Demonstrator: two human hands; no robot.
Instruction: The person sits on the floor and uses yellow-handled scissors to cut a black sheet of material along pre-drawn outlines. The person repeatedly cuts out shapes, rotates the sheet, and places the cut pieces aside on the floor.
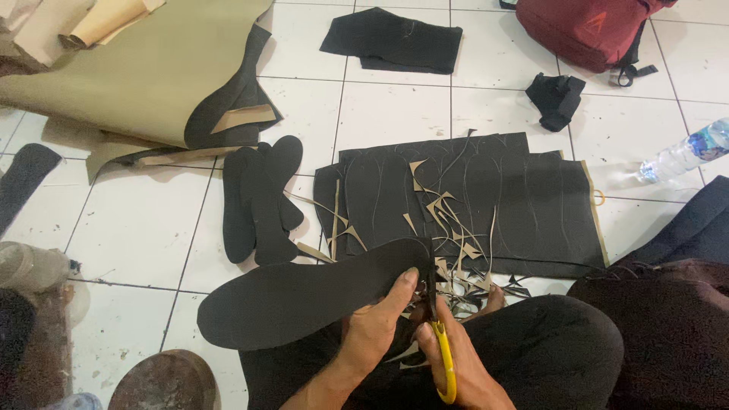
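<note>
1. A black insole-shaped piece [304, 296], cut like a foot sole, is held low in the picture, just above the person's lap. Its long end points to the left, over the white tiled floor [137, 228].
2. The left hand [376, 330] is closed on the right end of this piece; the thumb lies on top near the edge.
3. The right hand [463, 372] is closed around the yellow handle of the scissors [439, 334]. The dark blades reach up to the edge of the piece, just beside the left thumb. I cannot tell whether the blades are open or shut.
4. Under the blades, many thin scraps [456, 258] in black and tan lie in a loose heap, partly on the floor and partly on the sheets.
5. Behind the scraps lie flat black sheets [524, 205] in layers, with sole outlines drawn on them and a tan edge on the right.
6. To the left of the sheets there is a small stack of cut black soles [262, 201], touching one another.
7. Farther away, at the top left, is a big olive-tan sheet [144, 68] with a black underside, and some rolled tan material beside it.
8. At the top lies another black piece [391, 39], at the top right a red backpack [588, 29], and near it a small black bundle [556, 99].
9. A clear plastic bottle [683, 156] lies at the right edge.
</note>
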